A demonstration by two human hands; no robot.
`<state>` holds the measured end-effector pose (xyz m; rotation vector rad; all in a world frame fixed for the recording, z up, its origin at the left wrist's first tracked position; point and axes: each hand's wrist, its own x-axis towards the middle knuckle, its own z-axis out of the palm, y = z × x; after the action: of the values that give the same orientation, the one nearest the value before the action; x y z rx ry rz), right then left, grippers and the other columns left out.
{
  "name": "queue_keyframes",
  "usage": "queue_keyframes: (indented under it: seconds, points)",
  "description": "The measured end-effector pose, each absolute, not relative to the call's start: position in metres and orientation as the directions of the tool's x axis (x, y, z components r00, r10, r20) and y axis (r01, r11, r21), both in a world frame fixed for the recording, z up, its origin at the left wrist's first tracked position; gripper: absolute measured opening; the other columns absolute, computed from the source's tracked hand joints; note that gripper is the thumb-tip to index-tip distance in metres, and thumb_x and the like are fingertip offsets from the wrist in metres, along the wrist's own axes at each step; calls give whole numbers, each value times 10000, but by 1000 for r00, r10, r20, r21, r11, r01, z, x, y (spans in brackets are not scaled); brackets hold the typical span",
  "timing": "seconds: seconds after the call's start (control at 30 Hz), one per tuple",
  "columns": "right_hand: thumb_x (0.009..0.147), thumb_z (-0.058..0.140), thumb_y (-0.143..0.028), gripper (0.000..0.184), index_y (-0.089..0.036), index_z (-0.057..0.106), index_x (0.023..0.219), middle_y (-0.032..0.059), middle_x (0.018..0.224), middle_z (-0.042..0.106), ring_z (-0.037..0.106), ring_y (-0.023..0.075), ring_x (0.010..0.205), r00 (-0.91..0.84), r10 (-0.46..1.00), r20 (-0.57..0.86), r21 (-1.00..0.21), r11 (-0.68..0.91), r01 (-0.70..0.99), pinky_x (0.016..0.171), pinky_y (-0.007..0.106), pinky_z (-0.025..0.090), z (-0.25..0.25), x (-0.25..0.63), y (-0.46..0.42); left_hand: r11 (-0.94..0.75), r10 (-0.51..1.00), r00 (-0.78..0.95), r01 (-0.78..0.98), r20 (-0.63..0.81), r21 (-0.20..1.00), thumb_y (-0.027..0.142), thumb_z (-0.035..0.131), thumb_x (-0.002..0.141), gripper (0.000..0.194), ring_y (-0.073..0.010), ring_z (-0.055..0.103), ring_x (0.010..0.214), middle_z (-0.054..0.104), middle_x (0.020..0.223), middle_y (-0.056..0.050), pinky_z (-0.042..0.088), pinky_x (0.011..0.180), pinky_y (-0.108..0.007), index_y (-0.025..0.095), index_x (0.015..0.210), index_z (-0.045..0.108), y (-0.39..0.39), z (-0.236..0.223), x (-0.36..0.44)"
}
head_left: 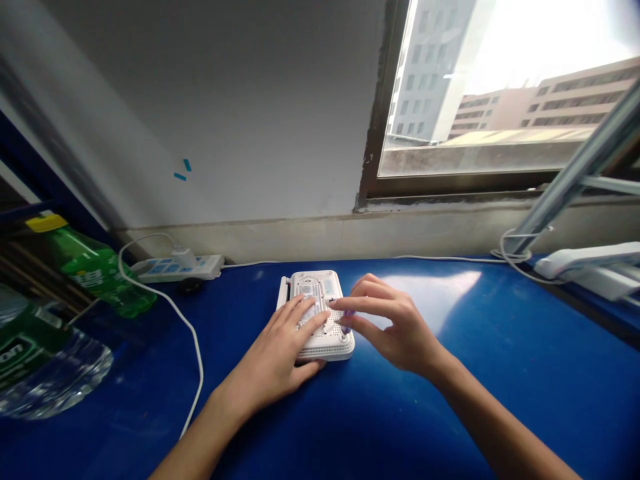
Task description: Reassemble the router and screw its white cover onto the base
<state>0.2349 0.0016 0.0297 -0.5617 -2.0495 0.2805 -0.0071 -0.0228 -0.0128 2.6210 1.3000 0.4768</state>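
A white router-like box (pixel 327 343) lies on the blue table with its vented, labelled face up. Round recesses sit near its corners. My left hand (pixel 285 340) rests over it, fingers spread across the top and thumb against the near edge, gripping it. At the box's right side my right hand (pixel 390 320) is closed in a pinch, thumb and index finger just above the surface. Something small with a purple tint shows between those fingers; its kind is hidden. A narrow white piece (pixel 283 292) stands along the box's left side.
To the left are a green soda bottle (pixel 93 270), a large clear water bottle (pixel 47 363) and a white power strip (pixel 203 268) with a plug and white cable (pixel 193 333). A metal frame (pixel 560 180) and white equipment (pixel 595 267) stand right. The wall and window (pixel 500 133) lie behind.
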Motion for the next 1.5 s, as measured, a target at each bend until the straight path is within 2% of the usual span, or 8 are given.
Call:
queue_keyframes:
  seconds: [0.13, 0.3, 0.63, 0.87, 1.03, 1.2, 1.4, 1.5]
  points:
    - [960, 685, -224, 192, -241, 753, 1138, 46, 822, 637, 551, 198, 783, -444, 487, 752, -364, 869, 336, 675, 350, 511, 28, 237, 2, -595, 804, 565, 747, 188, 297, 313, 770, 861, 817, -344, 253, 1554, 301, 1679, -77, 315, 1239, -573, 361, 1572, 372, -23, -13, -7]
    - [1030, 480, -94, 504, -275, 505, 1499, 89, 1246, 711, 585, 231, 1170, -528, 522, 669, -458, 850, 261, 966, 434, 526, 25, 239, 3, -591, 807, 560, 750, 189, 297, 309, 778, 850, 793, -340, 248, 1557, 302, 1677, -94, 297, 1248, -564, 341, 1552, 411, -22, -12, -6]
    - [922, 739, -225, 170, -187, 760, 1087, 51, 771, 647, 548, 202, 728, -460, 513, 725, -364, 852, 377, 645, 351, 469, 25, 241, 5, -590, 807, 558, 753, 193, 291, 327, 779, 851, 808, -346, 252, 1555, 312, 1675, -89, 300, 1247, -561, 349, 1563, 397, -22, -13, -7]
    - [1044, 462, -97, 507, -293, 490, 1511, 88, 1343, 661, 594, 207, 1207, -532, 572, 624, -520, 812, 264, 998, 391, 505, 21, 238, 1, -586, 810, 559, 758, 178, 287, 348, 785, 848, 803, -328, 231, 1565, 291, 1685, -89, 283, 1258, -544, 345, 1557, 408, -22, -12, -6]
    - [990, 603, -109, 405, -299, 651, 1344, 34, 1042, 749, 682, 171, 908, -450, 605, 657, -561, 791, 244, 807, 310, 543, 20, 235, -1, -583, 812, 558, 760, 170, 287, 339, 790, 839, 811, -354, 238, 1559, 305, 1677, -111, 290, 1250, -561, 318, 1560, 419, -22, -11, -6]
    - [919, 723, -160, 194, -221, 770, 1097, 31, 833, 612, 580, 170, 737, -401, 568, 719, -459, 821, 340, 651, 306, 488, 21, 235, 0, -581, 812, 556, 750, 176, 315, 320, 801, 831, 841, -363, 240, 1557, 306, 1678, -99, 295, 1245, -578, 338, 1569, 399, -22, -11, -6]
    - [1018, 506, -80, 499, -277, 540, 1475, 92, 1244, 679, 576, 226, 1134, -527, 538, 658, -476, 839, 263, 948, 404, 506, 22, 236, 2, -585, 811, 549, 749, 202, 312, 323, 806, 828, 794, -360, 256, 1552, 309, 1677, -94, 303, 1245, -571, 339, 1536, 447, -22, -14, -7]
    - [1009, 517, -58, 513, -303, 550, 1458, 60, 1220, 716, 594, 214, 1128, -514, 530, 674, -497, 841, 214, 953, 398, 509, 22, 232, 2, -587, 810, 553, 754, 197, 296, 335, 796, 839, 802, -355, 251, 1555, 300, 1680, -102, 303, 1245, -569, 331, 1550, 427, -22, -15, -7]
